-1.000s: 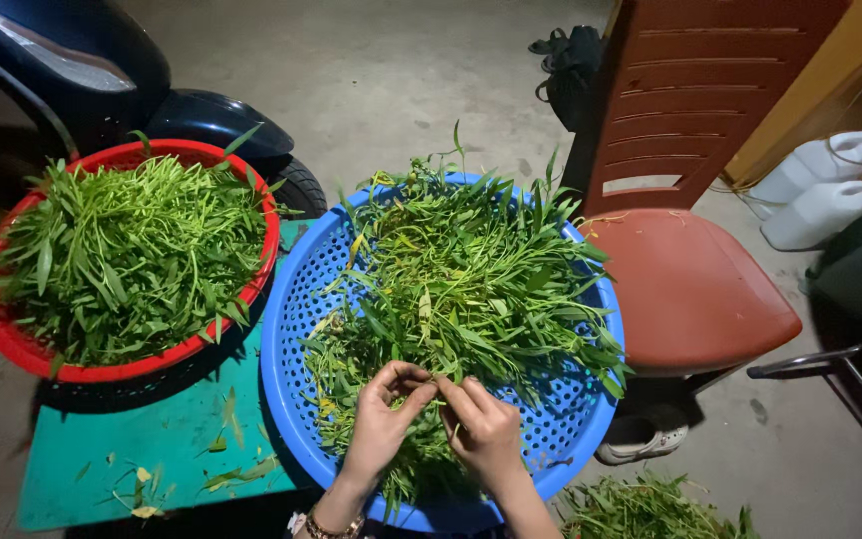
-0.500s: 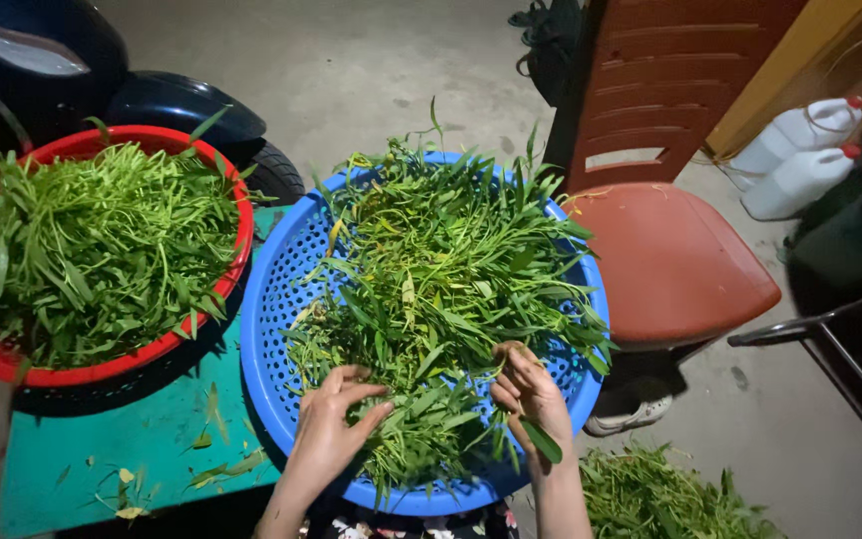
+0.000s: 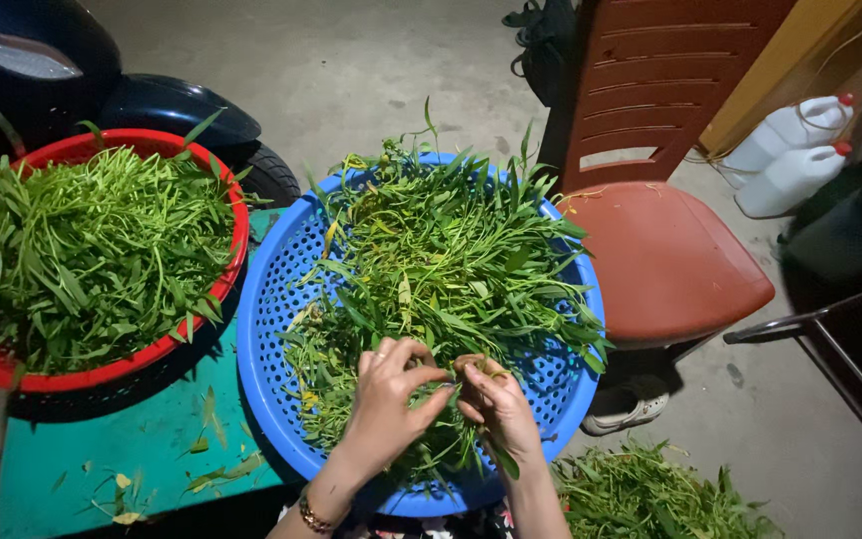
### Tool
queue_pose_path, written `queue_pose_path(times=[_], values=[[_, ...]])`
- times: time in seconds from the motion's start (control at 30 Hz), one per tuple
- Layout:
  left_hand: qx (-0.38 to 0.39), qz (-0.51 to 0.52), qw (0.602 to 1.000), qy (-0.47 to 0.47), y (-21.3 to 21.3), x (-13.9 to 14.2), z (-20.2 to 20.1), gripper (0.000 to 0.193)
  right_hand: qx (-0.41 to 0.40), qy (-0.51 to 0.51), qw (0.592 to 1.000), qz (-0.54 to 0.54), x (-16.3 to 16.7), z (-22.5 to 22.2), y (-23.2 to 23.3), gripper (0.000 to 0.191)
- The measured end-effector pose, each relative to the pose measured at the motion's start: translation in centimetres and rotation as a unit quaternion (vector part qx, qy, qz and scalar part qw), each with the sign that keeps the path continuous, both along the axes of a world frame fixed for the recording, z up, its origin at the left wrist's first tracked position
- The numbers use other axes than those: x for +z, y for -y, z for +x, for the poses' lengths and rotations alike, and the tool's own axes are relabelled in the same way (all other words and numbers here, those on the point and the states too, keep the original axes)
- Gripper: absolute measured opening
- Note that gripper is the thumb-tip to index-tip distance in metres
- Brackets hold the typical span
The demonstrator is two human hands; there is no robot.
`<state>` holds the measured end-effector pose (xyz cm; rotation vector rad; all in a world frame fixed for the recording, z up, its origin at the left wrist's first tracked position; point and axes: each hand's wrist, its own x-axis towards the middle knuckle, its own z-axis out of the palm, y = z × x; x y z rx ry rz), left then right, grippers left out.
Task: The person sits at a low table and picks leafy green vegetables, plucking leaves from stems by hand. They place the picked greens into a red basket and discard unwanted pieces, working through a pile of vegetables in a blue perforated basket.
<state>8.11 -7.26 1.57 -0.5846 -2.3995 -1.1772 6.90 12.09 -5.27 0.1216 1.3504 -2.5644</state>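
A round blue perforated basket [image 3: 271,299] holds a loose heap of green leafy stalks [image 3: 441,260]. Over its near rim my left hand [image 3: 391,394] and my right hand [image 3: 496,399] meet, fingertips pinched together on a green stalk from the heap. A bracelet shows on my left wrist. To the left, a red basket [image 3: 207,319] is piled with trimmed green stalks [image 3: 92,255]. Both baskets rest on a teal low table [image 3: 142,449].
A brown plastic chair [image 3: 670,250] stands right of the blue basket. Discarded greens [image 3: 650,494] lie on the floor at lower right. Two white jugs [image 3: 790,160] sit at upper right, a dark scooter [image 3: 72,70] at upper left, a shoe [image 3: 626,409] under the chair.
My hands, apart on the greens half a second ago, have come together again at the near edge of the blue basket, pinching a stalk. The view has shifted slightly.
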Motion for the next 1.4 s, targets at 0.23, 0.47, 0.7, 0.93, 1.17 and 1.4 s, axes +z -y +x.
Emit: queue_pose_path(times=[0.23, 0.47, 0.7, 0.93, 1.17, 1.4], values=[[0.026, 0.063, 0.997, 0.038, -1.0, -2.0, -0.8, 0.015, -0.006, 0.015, 0.993, -0.120, -1.4, 0.4, -0.2, 0.022], [0.030, -0.046, 0.978, 0.201, 4.2, -3.6, 1.1, 0.017, -0.076, 0.078, 0.975, -0.193, -3.0, -0.9, -1.9, 0.020], [0.073, -0.012, 0.993, 0.095, 3.9, -2.0, 3.0, 0.020, -0.065, 0.066, 0.977, -0.190, -5.7, -2.0, 0.0, 0.016], [-0.041, -0.049, 0.986, 0.151, -1.6, -1.7, 0.5, 0.032, -0.035, 0.049, 0.989, -0.136, -5.8, -0.8, 1.2, 0.025], [-0.076, 0.194, 0.938, 0.277, -0.6, -4.9, -0.8, 0.024, 0.023, 0.056, 0.985, -0.160, -2.4, 0.4, 1.4, 0.044], [-0.026, 0.226, 0.930, 0.289, 0.8, -6.4, -1.1, 0.023, 0.012, -0.024, 0.998, 0.065, -1.5, 0.5, 2.1, 0.047]])
